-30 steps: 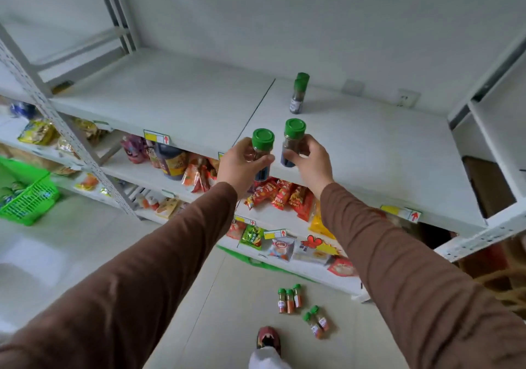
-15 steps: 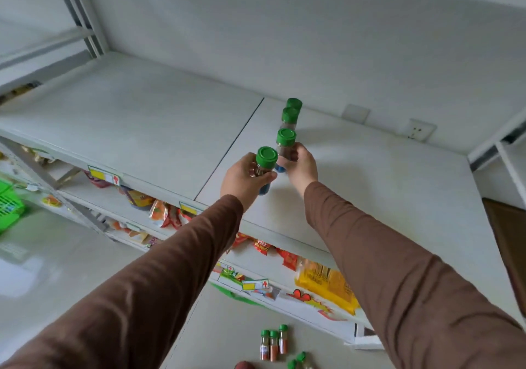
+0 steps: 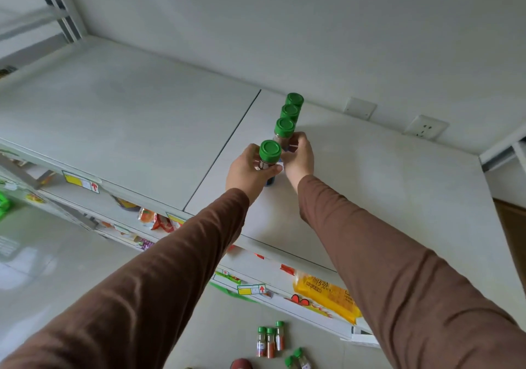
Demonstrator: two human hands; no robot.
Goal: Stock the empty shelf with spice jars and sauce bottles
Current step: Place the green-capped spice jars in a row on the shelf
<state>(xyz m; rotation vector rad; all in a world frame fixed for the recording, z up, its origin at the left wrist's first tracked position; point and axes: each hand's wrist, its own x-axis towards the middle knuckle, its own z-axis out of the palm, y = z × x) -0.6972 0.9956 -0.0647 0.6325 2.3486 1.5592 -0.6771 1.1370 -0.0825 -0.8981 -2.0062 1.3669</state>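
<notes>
Both hands have pushed forward over the shelf (image 3: 148, 129) in the last second, and the line is filling out: the right hand (image 3: 299, 158) now has its jar (image 3: 284, 132) down at the back, touching the two jars already standing (image 3: 293, 106) by the far wall, fingers curled round its body just under the green cap. The left hand (image 3: 247, 172) grips the fourth jar (image 3: 269, 158), brought in right behind it on the near side, fingers wrapped round the glass; whether its base has reached the shelf cannot be told, since the hand covers it. So a row of four is forming, running from far to near beside the shelf seam. Release looks like the next call. Plenty remains: more small jars (image 3: 270, 341) wait on the floor (image 3: 57, 269) below, and most of the shelf is bare.
</notes>
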